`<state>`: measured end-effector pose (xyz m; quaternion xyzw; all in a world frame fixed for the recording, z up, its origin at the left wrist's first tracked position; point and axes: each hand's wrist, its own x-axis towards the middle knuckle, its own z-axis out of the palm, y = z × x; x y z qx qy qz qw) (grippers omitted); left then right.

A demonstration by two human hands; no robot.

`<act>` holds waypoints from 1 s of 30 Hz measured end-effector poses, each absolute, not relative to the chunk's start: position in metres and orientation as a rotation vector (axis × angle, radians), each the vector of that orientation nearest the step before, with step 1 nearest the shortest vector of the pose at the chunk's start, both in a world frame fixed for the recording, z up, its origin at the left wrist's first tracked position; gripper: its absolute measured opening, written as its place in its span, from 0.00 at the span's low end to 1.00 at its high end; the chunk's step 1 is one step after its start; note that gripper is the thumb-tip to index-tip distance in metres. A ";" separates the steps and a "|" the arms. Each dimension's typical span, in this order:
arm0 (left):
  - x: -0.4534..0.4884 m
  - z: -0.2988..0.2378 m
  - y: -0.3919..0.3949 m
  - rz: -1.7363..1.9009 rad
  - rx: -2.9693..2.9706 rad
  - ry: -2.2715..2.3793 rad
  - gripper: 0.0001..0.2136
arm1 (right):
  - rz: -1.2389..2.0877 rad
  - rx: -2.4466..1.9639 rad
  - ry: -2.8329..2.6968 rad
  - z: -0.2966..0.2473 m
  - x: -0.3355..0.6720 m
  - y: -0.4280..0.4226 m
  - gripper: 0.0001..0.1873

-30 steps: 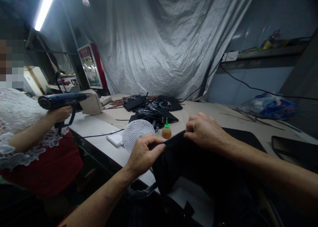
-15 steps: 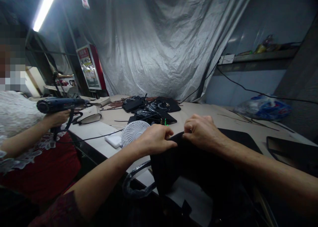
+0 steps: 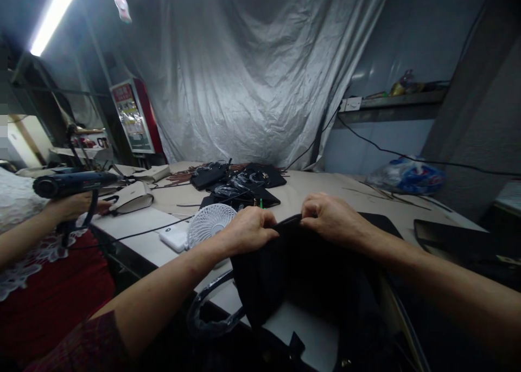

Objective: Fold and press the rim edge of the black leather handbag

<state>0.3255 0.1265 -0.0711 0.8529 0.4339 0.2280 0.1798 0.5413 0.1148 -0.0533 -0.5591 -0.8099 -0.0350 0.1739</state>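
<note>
A black bag (image 3: 301,274) hangs over the near edge of the table (image 3: 138,236) in front of me. My left hand (image 3: 248,228) is closed in a pinch on the bag's top edge. My right hand (image 3: 331,217) grips the same edge a little to the right, fingers curled over it. A dark looped handle (image 3: 205,312) dangles below the bag at the left. A small white fan (image 3: 207,225) stands just left of my left hand.
A person on the left holds a dark heat gun (image 3: 71,183) over the table. A white power bank (image 3: 175,239) lies by the fan. Black bags (image 3: 240,182) are piled farther back. A blue plastic bag (image 3: 405,175) sits at the right.
My left hand has slid right along the bag's edge, closer to my right hand. The view has shifted, so the small orange bottle is now hidden behind my hand.
</note>
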 end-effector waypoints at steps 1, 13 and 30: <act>0.327 -0.071 0.126 0.644 2.403 1.233 0.06 | -0.095 -1.593 -2.280 -0.054 0.541 0.116 0.05; 0.332 -0.069 0.128 0.626 2.396 1.160 0.04 | -0.288 -1.582 -2.277 -0.054 0.538 0.116 0.08; 0.376 -0.067 0.155 0.646 2.590 1.244 0.10 | -0.258 -1.445 -2.305 -0.062 0.556 0.115 0.06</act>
